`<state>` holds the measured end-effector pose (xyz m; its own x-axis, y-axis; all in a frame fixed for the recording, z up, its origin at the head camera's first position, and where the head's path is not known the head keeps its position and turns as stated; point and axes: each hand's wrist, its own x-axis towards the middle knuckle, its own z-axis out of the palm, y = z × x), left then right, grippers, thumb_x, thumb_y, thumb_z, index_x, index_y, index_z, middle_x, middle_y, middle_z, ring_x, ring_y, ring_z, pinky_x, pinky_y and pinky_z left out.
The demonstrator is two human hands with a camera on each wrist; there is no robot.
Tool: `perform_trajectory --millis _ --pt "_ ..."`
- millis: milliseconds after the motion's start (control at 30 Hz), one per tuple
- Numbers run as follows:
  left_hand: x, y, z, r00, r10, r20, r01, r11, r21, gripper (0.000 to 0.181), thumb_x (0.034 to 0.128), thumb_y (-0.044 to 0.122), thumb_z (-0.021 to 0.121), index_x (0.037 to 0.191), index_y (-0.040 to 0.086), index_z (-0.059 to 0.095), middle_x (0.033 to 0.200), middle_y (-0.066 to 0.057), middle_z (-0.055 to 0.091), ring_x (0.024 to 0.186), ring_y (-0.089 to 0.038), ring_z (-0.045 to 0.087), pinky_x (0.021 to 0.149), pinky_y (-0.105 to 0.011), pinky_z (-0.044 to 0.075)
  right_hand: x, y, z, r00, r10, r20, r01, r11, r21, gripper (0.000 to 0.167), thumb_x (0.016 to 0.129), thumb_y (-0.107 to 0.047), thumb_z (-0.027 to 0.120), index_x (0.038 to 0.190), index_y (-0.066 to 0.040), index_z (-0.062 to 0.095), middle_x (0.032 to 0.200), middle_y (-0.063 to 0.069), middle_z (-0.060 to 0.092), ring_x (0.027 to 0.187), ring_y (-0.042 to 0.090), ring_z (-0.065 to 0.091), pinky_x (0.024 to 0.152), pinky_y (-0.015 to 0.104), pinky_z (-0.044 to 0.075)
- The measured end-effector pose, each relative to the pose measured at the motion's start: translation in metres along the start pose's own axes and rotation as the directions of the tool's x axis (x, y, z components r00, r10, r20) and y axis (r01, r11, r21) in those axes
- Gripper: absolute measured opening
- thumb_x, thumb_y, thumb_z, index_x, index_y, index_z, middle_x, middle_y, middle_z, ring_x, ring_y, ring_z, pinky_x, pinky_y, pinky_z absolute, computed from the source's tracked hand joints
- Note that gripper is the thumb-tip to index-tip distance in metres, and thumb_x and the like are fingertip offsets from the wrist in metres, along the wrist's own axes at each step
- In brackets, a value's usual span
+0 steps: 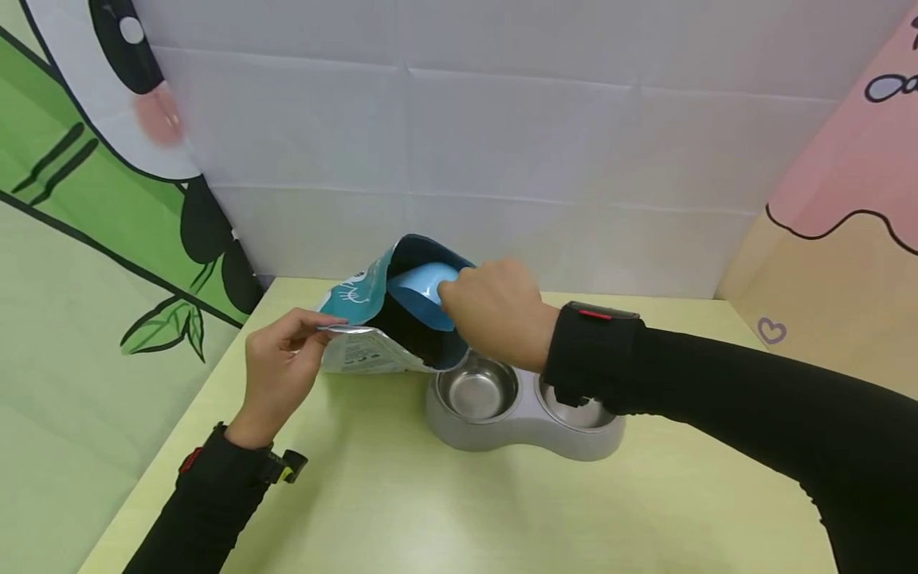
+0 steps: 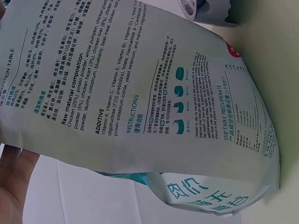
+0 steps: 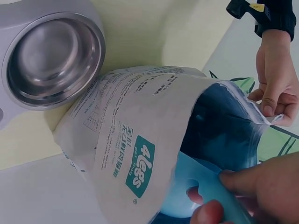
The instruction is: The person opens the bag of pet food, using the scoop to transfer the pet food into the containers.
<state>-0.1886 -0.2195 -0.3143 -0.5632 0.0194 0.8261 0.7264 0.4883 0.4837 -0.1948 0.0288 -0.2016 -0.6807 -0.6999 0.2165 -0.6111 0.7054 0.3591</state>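
A teal and white pet food bag point(image 1: 369, 355) leans with its mouth gaping toward the right. My left hand point(image 1: 283, 371) pinches the near corner of the bag's rim between thumb and fingers. A blue scoop point(image 1: 426, 287) is partly inside the bag mouth. Its handle is gripped by my right hand point(image 1: 502, 311), seen also in the right wrist view, where the thumb lies along the scoop point(image 3: 187, 186). Printed text covers the bag's side point(image 2: 140, 93) in the left wrist view. The contents deep in the bag are too dark to make out.
Just right of the bag stands a grey double bowl stand point(image 1: 523, 434) with two metal bowls. Its right bowl point(image 1: 581, 410) is partly covered by my right wrist. The pale yellow table point(image 1: 402, 494) meets a white cloth backdrop point(image 1: 516, 159) behind; cartoon-printed cloths hang at both sides.
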Motion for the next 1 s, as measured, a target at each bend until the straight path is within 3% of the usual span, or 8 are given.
perform_trajectory --millis 133,500,800,1000 --pt "-0.001 0.000 0.000 1.000 -0.001 -0.001 0.001 1.000 0.003 0.021 0.0759 -0.024 0.063 0.088 -0.007 0.068 0.082 -0.016 0.070 0.075 0.004 0.062 0.068 -0.010 0.046 0.006 -0.005 0.001 1.000 -0.003 0.023 0.003 1.000 -0.022 0.028 0.084 -0.002 0.055 0.061 -0.014 0.046 0.058 -0.003 0.038 0.050 0.012 0.032 0.041 0.028 0.026" --pt "-0.002 -0.001 0.000 1.000 -0.006 -0.001 0.006 1.000 0.002 0.022 0.0760 -0.024 0.062 0.088 -0.006 0.069 0.082 -0.016 0.070 0.076 0.004 0.062 0.071 -0.011 0.047 0.021 -0.013 0.005 0.997 -0.027 0.069 0.032 0.996 -0.079 0.033 0.087 -0.004 0.054 0.057 -0.016 0.046 0.055 -0.005 0.028 0.050 0.010 0.029 0.042 0.025 0.024" --pt "-0.004 -0.003 -0.005 1.000 0.008 0.006 -0.008 1.000 0.000 0.022 0.0759 -0.023 0.063 0.088 -0.005 0.069 0.082 -0.015 0.070 0.074 0.003 0.063 0.069 -0.011 0.047 0.032 -0.028 0.002 0.984 0.035 0.173 -0.003 0.984 -0.181 0.029 0.093 -0.016 0.055 0.064 -0.018 0.058 0.051 -0.005 0.032 0.046 0.010 0.037 0.042 0.024 0.028" --pt "-0.004 -0.003 -0.009 1.000 0.009 0.008 -0.009 1.000 -0.002 0.022 0.0756 -0.023 0.063 0.088 -0.005 0.069 0.082 -0.015 0.070 0.075 0.004 0.063 0.069 -0.011 0.047 0.037 -0.039 -0.004 0.975 0.043 0.219 0.003 0.978 -0.207 0.035 0.095 -0.020 0.054 0.061 -0.018 0.050 0.051 -0.005 0.028 0.044 0.010 0.032 0.043 0.024 0.024"
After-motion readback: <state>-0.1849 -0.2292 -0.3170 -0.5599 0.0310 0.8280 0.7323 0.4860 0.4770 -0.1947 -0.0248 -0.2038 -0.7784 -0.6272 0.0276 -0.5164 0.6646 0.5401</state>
